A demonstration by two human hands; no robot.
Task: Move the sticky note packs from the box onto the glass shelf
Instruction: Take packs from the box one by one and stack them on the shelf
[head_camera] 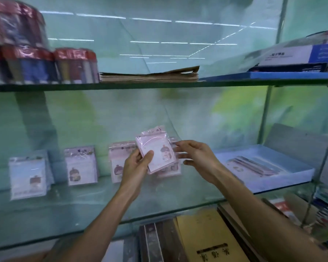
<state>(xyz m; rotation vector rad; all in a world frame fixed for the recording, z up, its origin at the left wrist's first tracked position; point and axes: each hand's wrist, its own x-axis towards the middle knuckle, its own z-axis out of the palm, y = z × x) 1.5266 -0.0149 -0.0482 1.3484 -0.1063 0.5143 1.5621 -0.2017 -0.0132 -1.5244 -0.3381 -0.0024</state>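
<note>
Placement step in hand: the left hand (138, 159) grasps one pink plastic-wrapped sticky note pack (155, 152), tilted, above the clear glass shelf (102, 201). The right hand (195, 154) is released, fingers spread just beside the pack's right edge. Next move, by judgement: stand the pack upright in the row behind the hands. Count: three rows stand left of the hands, one behind them. The shallow white cardboard box (299, 167), right of the hands, holds more packs; number unclear.

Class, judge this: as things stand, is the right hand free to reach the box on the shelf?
Probably yes: the right hand is open, and nothing lies between it and the box.
</note>
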